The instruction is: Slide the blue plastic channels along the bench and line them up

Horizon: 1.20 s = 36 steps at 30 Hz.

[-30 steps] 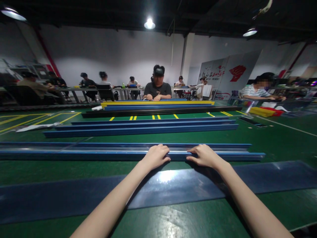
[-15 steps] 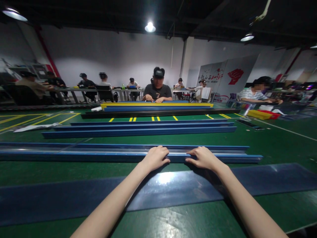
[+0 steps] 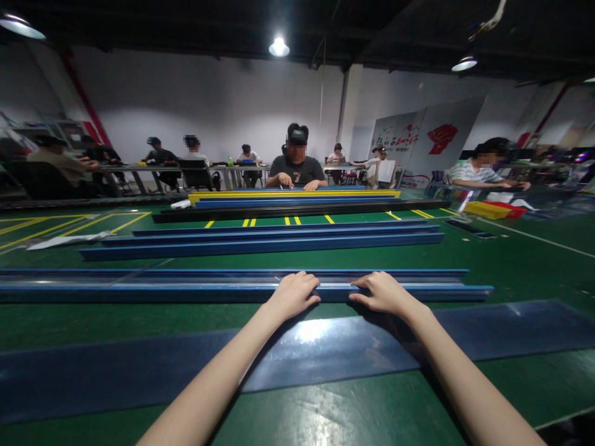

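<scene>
A long blue channel strip (image 3: 186, 293) with raised edges lies across the green table. My left hand (image 3: 296, 293) is closed on its near edge, thumb in front and fingers over the top. A short way to the right, my right hand (image 3: 383, 293) pinches the same near edge between thumb and fingers. Both forearms reach over a flat, shiny dark-blue strip (image 3: 334, 353) that lies nearer to me. The stretch of channel between my hands shows a pale inner surface.
Farther back lie more blue channel strips (image 3: 260, 246), a black strip (image 3: 297, 212) and a yellow strip (image 3: 297, 196). A phone (image 3: 469, 229) and a yellow tray (image 3: 486, 210) are at the right. Across the table sits a person (image 3: 297, 167); several others work beyond.
My hands keep their grip on the channel strip with hardly any movement. The view has shifted slightly. The hands of the person opposite have moved a little.
</scene>
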Each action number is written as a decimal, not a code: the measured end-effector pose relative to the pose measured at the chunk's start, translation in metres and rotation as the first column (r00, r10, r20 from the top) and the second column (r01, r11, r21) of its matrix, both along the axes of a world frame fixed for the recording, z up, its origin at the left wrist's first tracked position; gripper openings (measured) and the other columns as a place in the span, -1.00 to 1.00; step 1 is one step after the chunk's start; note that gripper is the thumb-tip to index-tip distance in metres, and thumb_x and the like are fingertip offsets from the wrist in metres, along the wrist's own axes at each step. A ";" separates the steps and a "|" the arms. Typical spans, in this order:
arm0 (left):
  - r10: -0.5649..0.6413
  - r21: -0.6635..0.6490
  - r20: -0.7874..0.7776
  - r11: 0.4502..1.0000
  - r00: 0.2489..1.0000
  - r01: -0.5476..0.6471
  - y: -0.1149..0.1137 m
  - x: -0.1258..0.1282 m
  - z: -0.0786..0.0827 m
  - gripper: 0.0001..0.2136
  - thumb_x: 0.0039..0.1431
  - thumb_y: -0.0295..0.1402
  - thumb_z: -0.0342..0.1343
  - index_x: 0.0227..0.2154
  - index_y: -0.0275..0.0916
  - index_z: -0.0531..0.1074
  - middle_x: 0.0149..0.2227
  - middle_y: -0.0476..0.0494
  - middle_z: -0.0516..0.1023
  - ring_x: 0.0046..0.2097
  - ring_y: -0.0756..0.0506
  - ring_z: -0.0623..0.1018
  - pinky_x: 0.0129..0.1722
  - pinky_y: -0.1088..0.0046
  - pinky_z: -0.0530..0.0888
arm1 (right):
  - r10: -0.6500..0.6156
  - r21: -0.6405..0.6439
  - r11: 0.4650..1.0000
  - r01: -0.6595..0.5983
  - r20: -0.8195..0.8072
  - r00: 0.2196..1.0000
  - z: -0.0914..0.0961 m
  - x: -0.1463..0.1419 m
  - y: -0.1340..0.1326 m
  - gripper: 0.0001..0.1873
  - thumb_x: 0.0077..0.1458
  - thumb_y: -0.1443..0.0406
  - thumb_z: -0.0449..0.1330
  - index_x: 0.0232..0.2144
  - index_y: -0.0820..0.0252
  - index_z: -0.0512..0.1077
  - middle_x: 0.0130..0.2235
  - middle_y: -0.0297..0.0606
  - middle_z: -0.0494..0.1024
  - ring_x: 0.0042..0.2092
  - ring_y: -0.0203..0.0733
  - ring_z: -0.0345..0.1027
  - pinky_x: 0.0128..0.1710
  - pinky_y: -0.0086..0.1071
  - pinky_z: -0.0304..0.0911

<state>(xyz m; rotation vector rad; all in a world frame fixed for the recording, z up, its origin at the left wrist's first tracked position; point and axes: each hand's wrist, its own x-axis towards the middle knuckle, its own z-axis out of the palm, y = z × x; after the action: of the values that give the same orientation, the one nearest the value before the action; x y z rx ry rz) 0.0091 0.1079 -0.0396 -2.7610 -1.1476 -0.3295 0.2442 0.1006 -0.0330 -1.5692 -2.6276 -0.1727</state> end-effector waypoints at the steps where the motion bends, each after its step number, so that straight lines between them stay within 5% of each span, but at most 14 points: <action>1: 0.001 0.000 -0.001 1.000 1.000 -0.001 0.000 0.000 0.000 -0.82 0.09 -0.25 0.04 -0.29 -0.23 0.32 -0.23 -0.05 0.46 -0.17 -0.09 0.39 -0.25 0.43 0.33 | -0.003 0.002 1.000 0.003 -0.001 1.000 0.000 0.000 0.000 -0.63 0.02 0.07 0.01 -0.34 0.14 0.51 -0.41 -0.18 0.56 -0.33 -0.15 0.41 -0.39 -0.46 0.11; 36: -0.019 0.022 0.001 1.000 1.000 0.019 -0.001 -0.001 -0.003 -0.85 0.11 -0.27 0.00 -0.33 -0.23 0.32 -0.27 -0.05 0.46 -0.20 -0.07 0.39 -0.26 0.44 0.32 | -0.024 -0.003 1.000 0.024 0.029 0.999 0.003 -0.003 -0.002 -0.61 0.03 0.06 0.00 -0.31 0.14 0.51 -0.40 -0.18 0.56 -0.32 -0.15 0.41 -0.39 -0.46 0.10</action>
<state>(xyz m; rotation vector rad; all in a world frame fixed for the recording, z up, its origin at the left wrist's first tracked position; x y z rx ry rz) 0.0079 0.1068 -0.0428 -2.7543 -1.1122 -0.3433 0.2415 0.0984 -0.0299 -1.6113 -2.6331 -0.1945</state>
